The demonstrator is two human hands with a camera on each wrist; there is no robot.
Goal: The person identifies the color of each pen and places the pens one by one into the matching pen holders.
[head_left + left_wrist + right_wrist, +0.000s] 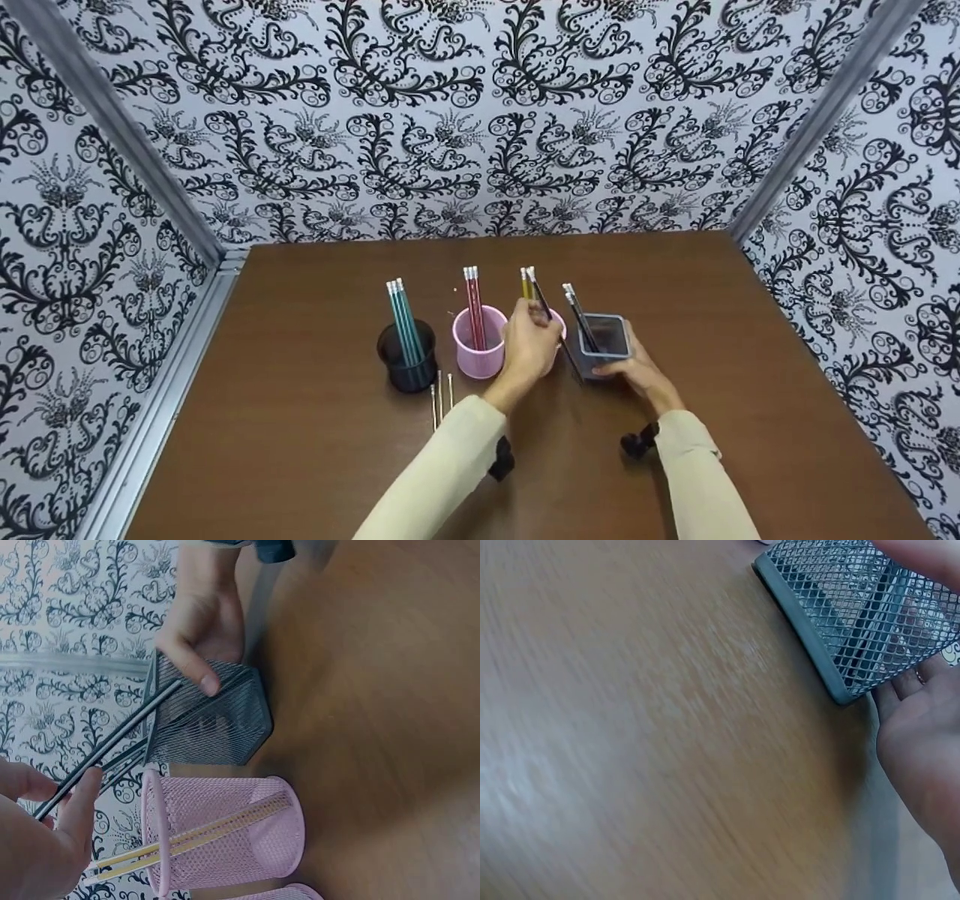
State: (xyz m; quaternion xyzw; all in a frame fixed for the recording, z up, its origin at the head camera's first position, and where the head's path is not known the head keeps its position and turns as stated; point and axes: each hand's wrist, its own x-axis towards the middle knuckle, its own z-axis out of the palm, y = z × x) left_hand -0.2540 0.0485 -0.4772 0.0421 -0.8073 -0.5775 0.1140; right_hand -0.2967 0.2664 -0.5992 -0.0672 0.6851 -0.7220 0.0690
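My left hand [531, 341] pinches a black pencil [112, 736] between thumb and fingers. The pencil slants beside the square grey mesh pencil cup [217, 731], its lower end overlapping the cup's wall in the left wrist view. Around that cup curls my right hand [641, 375], thumb across the near wall and fingers behind. Other black pencils [580, 322] lean inside it. A pink mesh cup [281, 840] with yellow pencils [124, 864] stands close by, partly covered by my left hand in the head view.
Left of my hands stands another pink cup [480, 365] with red pencils [475, 300]. Farther left is a round black cup [411, 377] holding teal pencils [405, 322]. Several loose pencils [441, 390] lie on the brown table [315, 435] near my left sleeve. Patterned walls [450, 150] enclose the table.
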